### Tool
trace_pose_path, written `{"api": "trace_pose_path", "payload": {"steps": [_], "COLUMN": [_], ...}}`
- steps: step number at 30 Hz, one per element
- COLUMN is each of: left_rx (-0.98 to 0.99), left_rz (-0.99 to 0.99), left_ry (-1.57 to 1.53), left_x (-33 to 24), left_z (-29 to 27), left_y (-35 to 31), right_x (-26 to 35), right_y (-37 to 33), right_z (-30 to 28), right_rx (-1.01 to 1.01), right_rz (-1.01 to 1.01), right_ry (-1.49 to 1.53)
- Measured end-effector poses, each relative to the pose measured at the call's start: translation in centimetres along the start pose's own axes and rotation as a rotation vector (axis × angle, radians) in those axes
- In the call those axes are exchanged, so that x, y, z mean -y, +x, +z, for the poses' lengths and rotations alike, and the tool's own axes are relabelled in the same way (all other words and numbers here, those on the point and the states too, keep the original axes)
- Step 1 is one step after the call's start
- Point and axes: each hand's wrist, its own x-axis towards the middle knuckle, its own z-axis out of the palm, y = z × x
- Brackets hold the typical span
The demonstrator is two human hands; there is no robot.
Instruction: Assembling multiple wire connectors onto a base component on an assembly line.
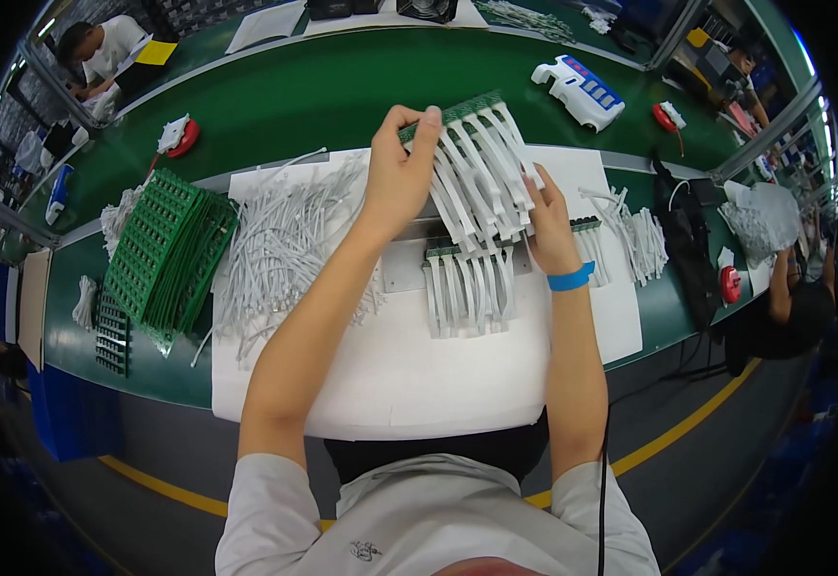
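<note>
My left hand (pixel 401 171) pinches one end of a green circuit board strip (pixel 472 108) between thumb and fingers, above the work surface. A row of white flat cables (pixel 484 173) hangs from that strip, slanting down toward me. At the cables' right side is my right hand (pixel 550 219), a blue band on its wrist; its fingers curl against them, partly hidden behind. Below lies a second board strip with white cables (pixel 472 293), its board end partly covered by the hanging cables. Another such strip (pixel 587 227) shows in part behind my right wrist.
White paper (pixel 419 384) covers the bench before me. Loose white cables (pixel 289 230) are heaped at left, beside a stack of green circuit boards (pixel 164 250). Cable bundles (pixel 644 245) lie right. Across the green conveyor belt (pixel 380 77) sits a white-and-blue plastic housing (pixel 582 91). Other people work nearby.
</note>
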Motion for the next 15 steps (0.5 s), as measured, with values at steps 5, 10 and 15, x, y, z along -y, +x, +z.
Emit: {"api": "trace_pose_path", "payload": {"steps": [5, 10, 15], "left_rx": [0.012, 0.099, 0.135], "left_rz": [-0.441, -0.628, -0.774], "left_ry": [-0.400, -0.575, -0.764], "left_x": [-0.5, 0.2, -2.2], "left_z": [0.9, 0.8, 1.7], "left_y": [-0.2, -0.4, -1.0], "right_x": [-0.4, -0.6, -0.3], "right_y": [-0.1, -0.6, -0.3], "right_z": [-1.3, -2.0, -4.2], "right_rx": [0.121, 0.102, 0.085], "right_rz": [-0.153, -0.093, 0.171], "right_ry": [-0.062, 0.084, 0.621]}}
